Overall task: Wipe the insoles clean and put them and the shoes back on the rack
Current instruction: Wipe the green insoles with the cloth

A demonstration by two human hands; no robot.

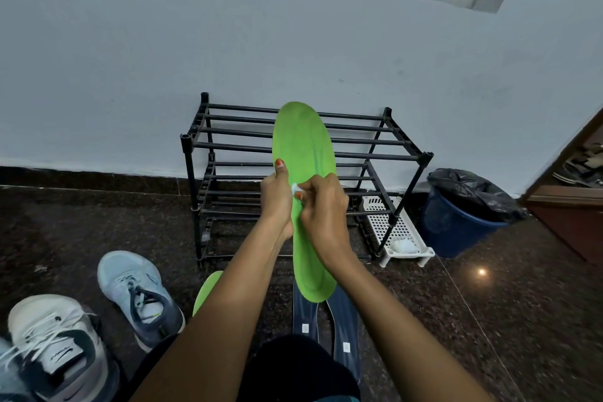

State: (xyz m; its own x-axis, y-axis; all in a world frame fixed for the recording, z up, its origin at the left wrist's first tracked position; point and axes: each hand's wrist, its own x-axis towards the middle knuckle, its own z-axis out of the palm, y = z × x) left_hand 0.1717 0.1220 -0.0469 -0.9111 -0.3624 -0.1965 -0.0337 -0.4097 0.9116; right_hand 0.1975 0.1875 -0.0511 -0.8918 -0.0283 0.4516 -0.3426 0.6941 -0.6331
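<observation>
A pair of dark blue insoles (346, 320) is lying on the floor nearest the person, a second green insole (206, 290) and two sneakers (140, 290) sitting to their left. The left hand (277, 199) is gripping the green insole (301, 143) by its edge; the right hand (326, 209) is pinching a white wipe (294, 188) against it. Its long axis is running away from the person, far end pointing up over the rack (228, 147). Beyond, a white slotted tray (381, 222) is holding a white wad (404, 245); a black bag (470, 186) is lining the blue bin (453, 232).
</observation>
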